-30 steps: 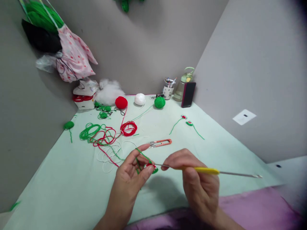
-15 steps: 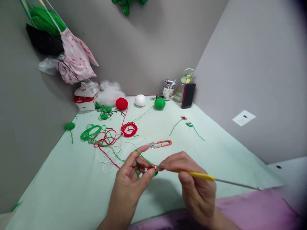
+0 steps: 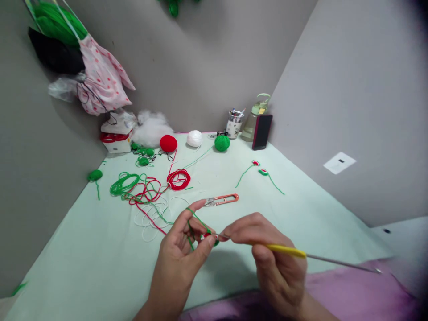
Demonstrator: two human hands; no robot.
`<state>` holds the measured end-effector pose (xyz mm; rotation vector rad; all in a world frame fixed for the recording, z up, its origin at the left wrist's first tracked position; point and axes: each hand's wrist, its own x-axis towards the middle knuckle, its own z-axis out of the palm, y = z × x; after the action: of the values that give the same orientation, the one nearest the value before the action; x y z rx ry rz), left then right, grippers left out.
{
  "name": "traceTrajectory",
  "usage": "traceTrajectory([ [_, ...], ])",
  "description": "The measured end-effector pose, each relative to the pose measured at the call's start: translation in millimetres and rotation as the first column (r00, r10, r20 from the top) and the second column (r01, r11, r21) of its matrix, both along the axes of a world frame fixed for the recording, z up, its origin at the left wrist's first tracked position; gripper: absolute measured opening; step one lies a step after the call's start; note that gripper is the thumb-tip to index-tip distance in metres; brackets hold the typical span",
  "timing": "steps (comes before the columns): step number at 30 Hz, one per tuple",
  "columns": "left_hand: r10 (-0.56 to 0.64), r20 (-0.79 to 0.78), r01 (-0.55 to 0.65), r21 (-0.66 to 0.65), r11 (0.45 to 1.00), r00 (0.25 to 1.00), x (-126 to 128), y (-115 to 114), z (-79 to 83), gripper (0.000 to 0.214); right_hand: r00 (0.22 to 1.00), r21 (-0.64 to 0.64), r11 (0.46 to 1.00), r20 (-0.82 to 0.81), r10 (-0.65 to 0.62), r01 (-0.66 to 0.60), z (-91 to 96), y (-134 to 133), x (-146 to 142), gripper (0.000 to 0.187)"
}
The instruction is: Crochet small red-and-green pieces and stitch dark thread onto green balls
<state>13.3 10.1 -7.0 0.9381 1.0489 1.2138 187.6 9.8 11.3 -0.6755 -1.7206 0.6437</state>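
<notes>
Between the thumb and fingers of my left hand (image 3: 182,256) is a small crochet piece (image 3: 206,236) in red, white and green, partly hidden by the fingertips. Green yarn (image 3: 199,219) runs from it up over my raised index finger. My right hand (image 3: 276,254) grips a crochet hook (image 3: 286,250) with a yellow handle and metal ends. One tip meets the crochet piece at the green yarn; the other points out to the right. Just beyond my left index fingertip lies a pair of orange thread snips (image 3: 224,199).
Loose green yarn (image 3: 123,183) and a red yarn coil (image 3: 179,179) lie to the left. Red (image 3: 168,143), white (image 3: 194,138) and green (image 3: 222,143) yarn balls line the back, near a pen cup (image 3: 234,125), bottle (image 3: 249,127) and phone (image 3: 262,132). Two small crocheted pieces (image 3: 263,172) lie right.
My right hand and the hook have shifted slightly to the right, and the hook's far end sits further out. My left hand keeps its hold. The whole view has moved a little.
</notes>
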Motion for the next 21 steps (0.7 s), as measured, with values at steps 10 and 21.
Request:
traceTrajectory([
  [10, 0.013, -0.011, -0.013, 0.031, 0.999, 1.0, 1.0, 0.9, -3.4, 0.056, 1.0, -0.009, 1.0, 0.025, -0.013, 0.013, -3.6, -0.6, -0.9, 0.026],
  [21, 0.013, -0.024, -0.013, -0.013, 1.0, 1.0, 1.8, -1.4, 5.6, 0.055, 0.999, 0.016, 0.999, 0.026, -0.028, 0.028, -3.7, -1.9, -0.4, 0.027],
])
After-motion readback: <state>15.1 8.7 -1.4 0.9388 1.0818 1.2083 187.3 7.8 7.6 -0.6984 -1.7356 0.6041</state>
